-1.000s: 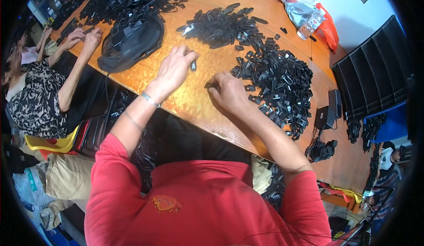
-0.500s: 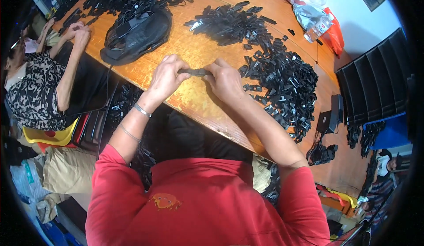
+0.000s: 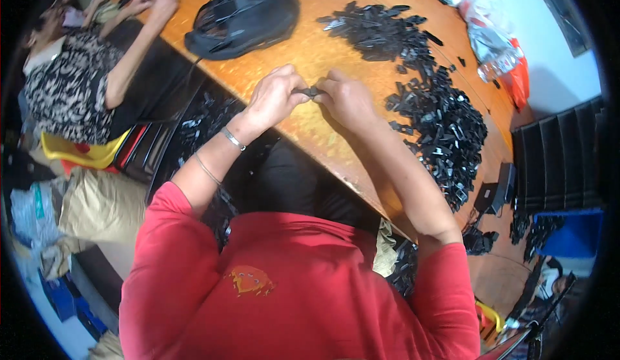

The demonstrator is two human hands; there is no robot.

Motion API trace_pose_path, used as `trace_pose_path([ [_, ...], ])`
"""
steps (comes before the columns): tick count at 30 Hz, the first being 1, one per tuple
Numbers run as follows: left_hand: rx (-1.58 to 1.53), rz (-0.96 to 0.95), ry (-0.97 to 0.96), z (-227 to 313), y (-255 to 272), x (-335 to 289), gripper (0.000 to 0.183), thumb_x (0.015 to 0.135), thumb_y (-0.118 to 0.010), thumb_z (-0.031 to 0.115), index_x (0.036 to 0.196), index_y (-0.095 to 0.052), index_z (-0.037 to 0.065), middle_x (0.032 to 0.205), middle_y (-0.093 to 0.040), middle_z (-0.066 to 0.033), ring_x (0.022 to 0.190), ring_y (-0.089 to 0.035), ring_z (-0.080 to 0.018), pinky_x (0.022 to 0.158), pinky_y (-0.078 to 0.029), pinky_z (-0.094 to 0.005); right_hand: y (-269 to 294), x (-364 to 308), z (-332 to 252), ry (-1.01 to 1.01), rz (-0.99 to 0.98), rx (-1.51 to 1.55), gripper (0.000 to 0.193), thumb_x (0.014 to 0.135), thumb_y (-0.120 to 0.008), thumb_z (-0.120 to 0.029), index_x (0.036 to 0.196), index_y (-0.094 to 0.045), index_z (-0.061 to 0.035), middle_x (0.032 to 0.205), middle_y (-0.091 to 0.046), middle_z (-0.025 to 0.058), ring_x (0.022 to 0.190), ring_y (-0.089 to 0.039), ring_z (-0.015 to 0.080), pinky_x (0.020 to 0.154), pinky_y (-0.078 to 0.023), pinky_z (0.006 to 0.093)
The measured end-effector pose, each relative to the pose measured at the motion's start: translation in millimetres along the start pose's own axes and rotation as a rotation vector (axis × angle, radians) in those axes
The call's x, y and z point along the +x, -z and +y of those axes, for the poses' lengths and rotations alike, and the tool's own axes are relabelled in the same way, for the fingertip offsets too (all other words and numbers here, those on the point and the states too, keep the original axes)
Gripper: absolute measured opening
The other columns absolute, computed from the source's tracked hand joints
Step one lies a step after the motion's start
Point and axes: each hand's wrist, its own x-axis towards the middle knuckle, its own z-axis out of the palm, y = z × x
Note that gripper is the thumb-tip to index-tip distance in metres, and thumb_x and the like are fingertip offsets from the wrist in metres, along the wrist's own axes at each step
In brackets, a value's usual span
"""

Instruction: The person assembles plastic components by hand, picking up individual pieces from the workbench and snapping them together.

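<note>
Between my two hands, over the near edge of the wooden table (image 3: 336,150), is a small dark plastic part (image 3: 310,92). My left hand (image 3: 274,95) pinches its left end, and my right hand (image 3: 349,100) pinches the right end. Fingers cover most of the part, so its exact shape cannot be told. To the right of my right hand lies a heap of small black plastic pieces (image 3: 452,134), some with shiny metal-looking bits. Farther back is a pile of longer black pieces (image 3: 374,30).
A black mesh bag (image 3: 248,21) lies beyond my left hand. At the left, another person (image 3: 71,89) works at the table. A clear bottle (image 3: 497,68) and plastic bags (image 3: 484,24) lie at the far right, near a black chair (image 3: 558,156). A black box-shaped adapter (image 3: 496,192) stands right.
The whole view has shifted, with the table things appearing farther right. My hands have drawn closer together, and less of the dark part shows between them.
</note>
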Motion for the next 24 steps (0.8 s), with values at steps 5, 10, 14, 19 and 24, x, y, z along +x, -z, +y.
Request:
trace_pose_path([
  [5, 0.144, 0.317, 0.029, -30.5, 58.8, -102.9, 0.02, 0.086, -0.089, 0.006, 0.101, -0.075, 0.001, 0.098, -0.07, -0.0131, 0.09, -0.07, -0.0317, 0.082, -0.058, -0.0409, -11.7, -25.9, -27.7, 0.092, 0.076, 0.133, 0.012, 0.095, -0.081, -0.017, 0.103, -0.079, -0.0083, 0.098, -0.07, 0.0103, 0.085, -0.074, 0.0362, 0.075, -0.061, 0.0464],
  [10, 0.244, 0.317, 0.714, -97.3, 55.0, -256.9, 0.02, 0.087, -0.09, 0.01, 0.101, -0.078, 0.003, 0.099, -0.071, -0.0129, 0.09, -0.072, -0.0299, 0.082, -0.059, -0.0395, -18.3, -23.2, -26.9, -0.007, 0.135, 0.083, 0.006, 0.098, -0.079, -0.012, 0.103, -0.08, -0.0099, 0.104, -0.073, 0.0101, 0.085, -0.076, 0.0341, 0.071, -0.061, 0.0441],
  [14, 0.341, 0.271, 0.814, -146.4, -6.9, -305.9, 0.022, 0.092, -0.087, 0.02, 0.108, -0.08, 0.007, 0.109, -0.072, -0.017, 0.105, -0.071, -0.0388, 0.095, -0.058, -0.0494, -20.2, -22.8, -33.4, 0.017, 0.155, 0.068, 0.006, 0.098, -0.079, -0.009, 0.104, -0.08, -0.0083, 0.104, -0.073, 0.0112, 0.084, -0.076, 0.0339, 0.072, -0.061, 0.0426],
  [19, 0.366, 0.162, 0.58, -147.3, -68.9, -270.4, 0.078, 0.086, -0.09, 0.026, 0.156, -0.058, 0.015, 0.149, -0.06, -0.0192, 0.143, -0.053, -0.043, 0.122, -0.044, -0.0515, -23.3, -22.1, -40.5, 0.033, 0.148, 0.054, 0.007, 0.098, -0.079, -0.008, 0.105, -0.08, -0.0079, 0.104, -0.073, 0.0117, 0.087, -0.076, 0.0343, 0.073, -0.061, 0.0428],
  [24, 0.496, -0.048, 0.559, -138.2, -97.3, -261.0, 0.073, 0.089, -0.083, 0.049, 0.156, -0.06, 0.032, 0.17, -0.042, -0.0151, 0.162, -0.032, -0.0443, 0.127, -0.022, -0.0777, -19.3, -19.6, -43.5, 0.001, 0.122, 0.009, 0.009, 0.098, -0.078, -0.005, 0.107, -0.08, -0.0078, 0.107, -0.075, 0.0129, 0.091, -0.077, 0.0346, 0.076, -0.061, 0.0424],
])
